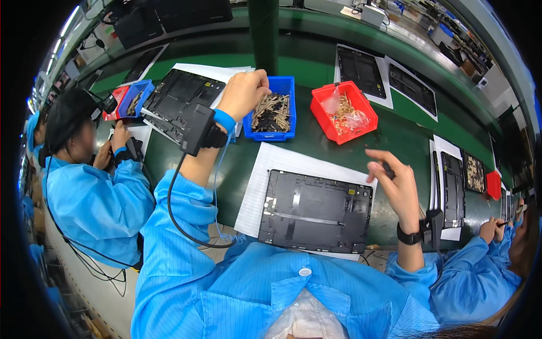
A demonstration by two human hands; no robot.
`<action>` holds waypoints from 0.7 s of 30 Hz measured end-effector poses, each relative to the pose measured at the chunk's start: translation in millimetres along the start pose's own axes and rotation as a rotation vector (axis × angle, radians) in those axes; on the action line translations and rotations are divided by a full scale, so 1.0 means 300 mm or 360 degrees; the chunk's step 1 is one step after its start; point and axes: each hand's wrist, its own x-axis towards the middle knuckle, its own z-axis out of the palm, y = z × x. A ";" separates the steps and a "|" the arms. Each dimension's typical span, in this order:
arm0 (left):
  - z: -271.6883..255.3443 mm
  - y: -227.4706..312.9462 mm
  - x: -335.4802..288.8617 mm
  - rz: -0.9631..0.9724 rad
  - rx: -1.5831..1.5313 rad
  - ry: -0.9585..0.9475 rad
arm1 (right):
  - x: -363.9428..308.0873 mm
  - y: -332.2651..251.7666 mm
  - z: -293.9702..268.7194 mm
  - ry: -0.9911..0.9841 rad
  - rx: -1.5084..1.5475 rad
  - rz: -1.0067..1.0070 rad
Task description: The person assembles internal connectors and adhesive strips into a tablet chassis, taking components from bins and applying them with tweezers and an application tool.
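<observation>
My left hand (244,93) is at the left rim of a blue bin (273,136), its fingertips pressed together above small tan and dark strip-like parts (272,113). Whatever the fingertips may hold is too small to make out. In front of me a black tablet-shaped housing (316,210) lies open side up on a white sheet (265,164). Just off its right far corner hovers my right hand (400,189). Thumb and forefinger are apart there, while the other fingers curl around a short dark stick-shaped tool (388,170), mostly hidden by the hand.
A red bin (345,139) with tan parts and clear plastic stands right of the blue one. Stacked housings (179,96) lie beneath my left forearm, others (361,70) farther back. A green post (263,39) rises behind the blue bin. Co-workers sit left (96,192) and right (474,271).
</observation>
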 end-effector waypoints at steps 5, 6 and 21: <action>-0.036 0.019 -0.009 -0.0241 -0.0614 0.0065 | 0.233 -0.045 0.161 -0.0072 0.0337 -0.0324; -0.034 0.018 -0.015 -0.0247 -0.0610 0.0063 | 0.292 -0.059 0.198 -0.0061 0.0277 -0.0333; 0.024 0.029 -0.067 -0.0472 -0.1635 0.0090 | 0.567 -0.102 0.458 -0.0316 0.0967 -0.0029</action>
